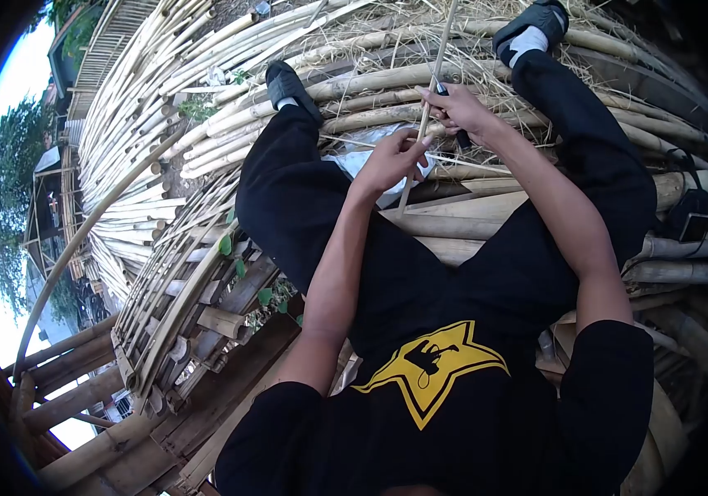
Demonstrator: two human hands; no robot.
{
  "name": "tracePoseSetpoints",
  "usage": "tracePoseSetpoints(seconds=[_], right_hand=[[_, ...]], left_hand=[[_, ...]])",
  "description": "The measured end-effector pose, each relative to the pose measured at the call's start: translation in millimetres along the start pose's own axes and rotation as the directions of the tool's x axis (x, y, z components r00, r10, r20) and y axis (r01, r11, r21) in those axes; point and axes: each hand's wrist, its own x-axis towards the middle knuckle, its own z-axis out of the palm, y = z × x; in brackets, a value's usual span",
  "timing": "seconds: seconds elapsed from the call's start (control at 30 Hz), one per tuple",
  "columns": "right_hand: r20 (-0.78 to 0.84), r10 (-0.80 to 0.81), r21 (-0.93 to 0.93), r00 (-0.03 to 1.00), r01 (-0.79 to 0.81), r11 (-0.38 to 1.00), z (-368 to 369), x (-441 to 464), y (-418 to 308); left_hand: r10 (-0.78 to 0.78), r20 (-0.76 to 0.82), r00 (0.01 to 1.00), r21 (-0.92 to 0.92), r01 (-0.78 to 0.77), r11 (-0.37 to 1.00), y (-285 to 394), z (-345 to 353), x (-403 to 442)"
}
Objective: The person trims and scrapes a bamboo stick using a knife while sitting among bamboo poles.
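A long, thin bamboo strip [445, 45] runs from the top of the view down between my legs. My left hand [389, 161] is closed around its lower part, thumb pressed along it. Just above and to the right, my right hand [463, 113] grips a dark-handled knife [464, 139], whose handle sticks out below the fist. Most of the blade is hidden or too small to make out where it meets the strip. Beneath my hands lies a crumpled whitish plastic sheet [354, 163], partly covered by my left hand and leg.
Many cut bamboo poles [395, 78] lie under and around my outstretched legs. Straw-like shavings [486, 62] are scattered across them. A bamboo slat structure [197, 306] stands at left, with a curved pole [81, 231] beyond. A small black device [691, 217] rests at right.
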Motion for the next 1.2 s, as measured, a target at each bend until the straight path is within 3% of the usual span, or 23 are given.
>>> tracePoseSetpoints(seconds=[0.07, 0.13, 0.2, 0.27, 0.3, 0.33, 0.4, 0.47, 0.53, 0.57, 0.67, 0.8, 0.87, 1.0, 1.07, 1.2], right_hand=[[0.017, -0.01, -0.001, 1.0, 0.01, 1.0, 5.0, -10.0, -4.9], [0.118, -0.016, 0.008, 0.993, 0.015, 1.0, 5.8, -13.9, -6.5], [0.136, -0.069, -0.061, 0.988, 0.078, 0.995, -1.6, -9.2, -1.0], [0.043, -0.253, -0.547, 0.966, 0.235, 0.804, -11.5, 4.1, 10.6], [-0.049, -0.355, -0.714, 0.934, 0.216, 0.666, -7.0, -14.4, -4.1], [-0.049, -0.356, -0.714, 0.933, 0.217, 0.665, -5.4, -26.7, -13.1], [-0.062, -0.342, -0.783, 0.938, 0.166, 0.599, -4.0, -41.0, -23.6], [-0.033, -0.333, -0.772, 0.942, 0.188, 0.608, -9.0, -46.8, -27.2], [0.151, -0.265, -0.864, 0.952, 0.258, 0.432, -14.3, -53.0, -33.9], [0.198, -0.247, -0.886, 0.948, 0.281, 0.367, -18.2, -51.1, -31.2], [0.209, -0.299, -0.889, 0.931, 0.308, 0.34, -15.7, -50.8, -23.2], [0.144, -0.311, -0.865, 0.939, 0.273, 0.422, -10.7, -43.4, -16.6], [0.213, -0.335, -0.88, 0.918, 0.329, 0.342, -11.3, -35.3, -7.7], [0.222, -0.317, -0.872, 0.922, 0.333, 0.359, -4.9, -32.7, -0.2], [0.219, -0.339, -0.882, 0.915, 0.334, 0.331, -6.3, -29.0, 6.0], [0.211, -0.323, -0.897, 0.923, 0.314, 0.312, -8.1, -20.3, 10.1]], left_hand=[[0.047, -0.018, 0.999, -0.114, -0.049, 0.992, -0.1, 4.0, 2.9], [0.128, 0.069, 0.989, -0.349, -0.096, 0.932, 6.3, 7.4, 2.3], [0.135, 0.055, 0.989, -0.354, -0.107, 0.929, 5.2, 10.5, 2.5], [0.068, -0.008, 0.998, -0.373, -0.066, 0.926, 4.5, 9.6, 2.9], [0.045, -0.071, 0.996, -0.36, -0.068, 0.931, 4.0, 9.7, 2.4], [0.047, -0.072, 0.996, -0.359, -0.069, 0.931, 3.4, 9.0, 2.9], [0.021, -0.254, 0.967, -0.278, -0.094, 0.956, 0.3, 5.9, 4.7], [0.027, -0.294, 0.955, -0.221, -0.096, 0.971, -8.9, -3.4, 11.0], [0.21, -0.464, 0.861, 0.164, -0.149, 0.975, -10.6, -5.4, 13.7], [0.169, -0.485, 0.858, 0.143, -0.113, 0.983, -11.6, -5.2, 14.8], [0.257, -0.482, 0.837, 0.289, -0.125, 0.949, -5.5, -1.4, 10.7], [0.207, -0.427, 0.881, 0.294, -0.081, 0.952, 2.2, 4.9, 4.5], [0.338, -0.388, 0.858, 0.35, -0.202, 0.915, -3.6, 5.4, 7.4], [0.319, -0.405, 0.857, 0.346, -0.179, 0.921, 2.4, 8.2, 1.4], [0.405, -0.444, 0.8, 0.411, -0.22, 0.885, -7.1, 9.8, 3.6], [0.427, -0.449, 0.785, 0.482, -0.19, 0.855, -16.5, 8.1, 4.4]])
